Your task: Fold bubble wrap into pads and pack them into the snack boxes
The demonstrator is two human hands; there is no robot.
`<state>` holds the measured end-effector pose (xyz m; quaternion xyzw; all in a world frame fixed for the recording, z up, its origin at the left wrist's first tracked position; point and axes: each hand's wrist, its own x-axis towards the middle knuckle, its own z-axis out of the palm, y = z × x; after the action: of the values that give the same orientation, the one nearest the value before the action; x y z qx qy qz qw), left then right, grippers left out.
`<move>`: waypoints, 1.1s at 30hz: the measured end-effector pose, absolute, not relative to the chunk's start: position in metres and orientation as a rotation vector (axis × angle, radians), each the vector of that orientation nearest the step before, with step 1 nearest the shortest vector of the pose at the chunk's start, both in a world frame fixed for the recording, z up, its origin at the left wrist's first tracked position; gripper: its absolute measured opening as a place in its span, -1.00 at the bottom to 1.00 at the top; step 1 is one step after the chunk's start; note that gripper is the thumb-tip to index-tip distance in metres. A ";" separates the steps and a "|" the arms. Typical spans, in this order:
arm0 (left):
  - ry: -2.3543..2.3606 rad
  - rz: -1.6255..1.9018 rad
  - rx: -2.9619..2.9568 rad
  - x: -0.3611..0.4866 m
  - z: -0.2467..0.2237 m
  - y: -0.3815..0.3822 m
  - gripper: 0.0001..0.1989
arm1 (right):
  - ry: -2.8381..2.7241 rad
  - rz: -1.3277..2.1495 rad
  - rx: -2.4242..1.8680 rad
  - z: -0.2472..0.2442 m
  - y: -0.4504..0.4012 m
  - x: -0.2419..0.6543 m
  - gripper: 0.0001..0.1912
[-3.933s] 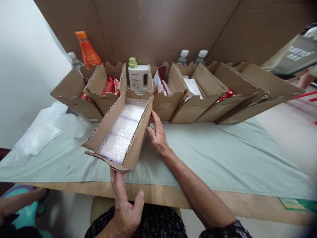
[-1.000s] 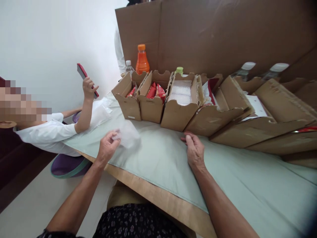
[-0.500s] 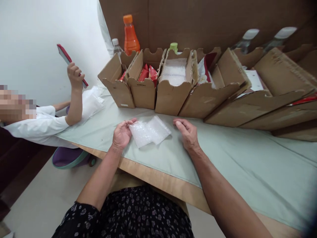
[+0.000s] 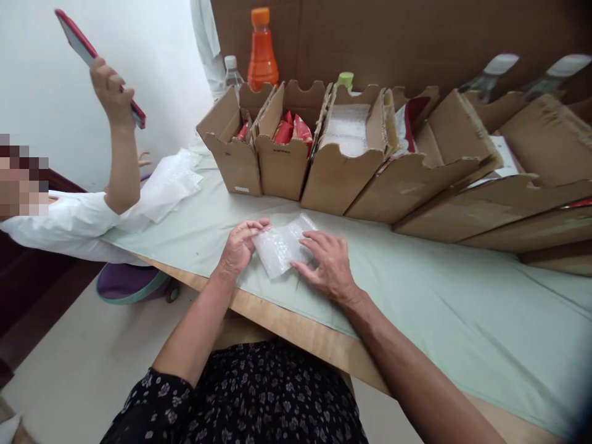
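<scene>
A small folded piece of clear bubble wrap [image 4: 279, 251] lies on the pale green cloth in front of me. At its left edge is my left hand [image 4: 239, 246], its fingers curled and closed on the upper left corner. My right hand [image 4: 329, 264] reaches over the right side of the wrap, thumb and fingers spread apart. Its fingertips are at the wrap's surface and hide part of that edge.
Cardboard bins [image 4: 335, 179] stand in a row behind, some with red packets [image 4: 287, 128] or bubble wrap sheets. Behind them are an orange bottle [image 4: 263, 58] and clear bottles. At left, another person's hand [image 4: 111, 92] raises a red-edged device beside more bubble wrap [image 4: 164, 188].
My right hand has moved left, from beside the bubble wrap onto it, and its fingers have spread. My left hand stays at the left edge. The other person's device is higher in view.
</scene>
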<state>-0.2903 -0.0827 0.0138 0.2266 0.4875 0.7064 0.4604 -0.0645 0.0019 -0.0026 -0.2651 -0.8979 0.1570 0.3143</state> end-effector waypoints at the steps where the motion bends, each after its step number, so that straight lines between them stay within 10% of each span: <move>1: 1.198 1.742 0.562 -0.290 0.014 -0.082 -0.86 | -2.406 0.399 -0.705 -0.006 0.002 -0.066 -0.64; 33: 1.306 1.799 0.596 -0.292 0.020 -0.087 -0.76 | -2.358 0.479 -0.701 -0.018 0.012 -0.055 -0.66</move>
<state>-0.2916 -0.0871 0.0200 0.2365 0.5180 0.7136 0.4080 -0.0549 0.0116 -0.0183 -0.2656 -0.8939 0.1814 0.3122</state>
